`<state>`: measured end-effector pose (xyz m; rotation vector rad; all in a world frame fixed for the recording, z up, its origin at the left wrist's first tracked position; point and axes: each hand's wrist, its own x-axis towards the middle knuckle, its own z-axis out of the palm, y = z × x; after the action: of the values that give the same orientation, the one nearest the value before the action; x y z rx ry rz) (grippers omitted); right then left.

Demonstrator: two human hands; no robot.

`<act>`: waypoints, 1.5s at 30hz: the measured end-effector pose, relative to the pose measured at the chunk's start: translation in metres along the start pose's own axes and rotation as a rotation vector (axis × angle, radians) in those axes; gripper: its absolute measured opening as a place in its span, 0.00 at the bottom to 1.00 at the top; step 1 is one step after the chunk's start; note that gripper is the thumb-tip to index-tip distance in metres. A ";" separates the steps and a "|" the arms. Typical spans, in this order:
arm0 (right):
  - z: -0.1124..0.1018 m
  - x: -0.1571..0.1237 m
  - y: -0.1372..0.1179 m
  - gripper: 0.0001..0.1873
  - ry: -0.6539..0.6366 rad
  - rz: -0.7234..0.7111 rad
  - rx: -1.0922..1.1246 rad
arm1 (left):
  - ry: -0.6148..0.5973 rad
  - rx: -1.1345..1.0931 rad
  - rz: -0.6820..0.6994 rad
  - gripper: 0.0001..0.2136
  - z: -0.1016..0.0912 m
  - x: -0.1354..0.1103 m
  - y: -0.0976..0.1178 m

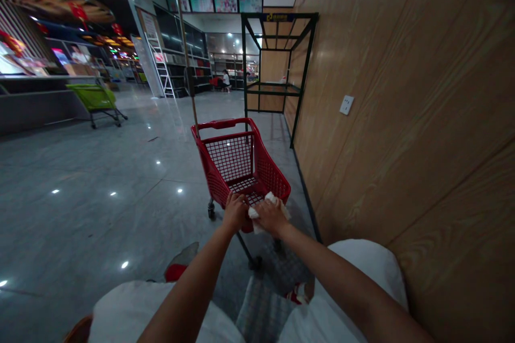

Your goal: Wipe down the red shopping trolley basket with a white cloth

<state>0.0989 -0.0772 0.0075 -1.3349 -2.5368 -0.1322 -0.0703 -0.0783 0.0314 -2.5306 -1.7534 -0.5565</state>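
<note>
A red plastic shopping cart (215,187) stands in front of me, its near end toward my knees and its handle at the far side. My left hand (236,211) is closed over the cart's near rim, with the fingertips curled inside the basket. My right hand (270,215) presses a crumpled white cloth (277,201) against the same rim, just right of my left hand. Part of the cloth hangs below the fingers. The basket's floor shows through its grid, and the front face is mostly hidden behind my hands.
A wood-panelled wall (386,118) with a socket (346,105) runs along my right. Beyond the cart stands a dark metal rack (273,87). A thin pole (185,48) rises by the cart's handle. A green cart (92,97), a ladder (161,64) and a crouching person (226,81) are farther off.
</note>
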 end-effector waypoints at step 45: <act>0.018 -0.015 -0.011 0.16 0.088 0.040 0.009 | 0.044 -0.022 -0.035 0.06 0.008 -0.009 0.015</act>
<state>0.0943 -0.0919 -0.0133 -1.3456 -2.4338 -0.1672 -0.0572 -0.0899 0.0245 -2.4869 -1.7895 -0.6310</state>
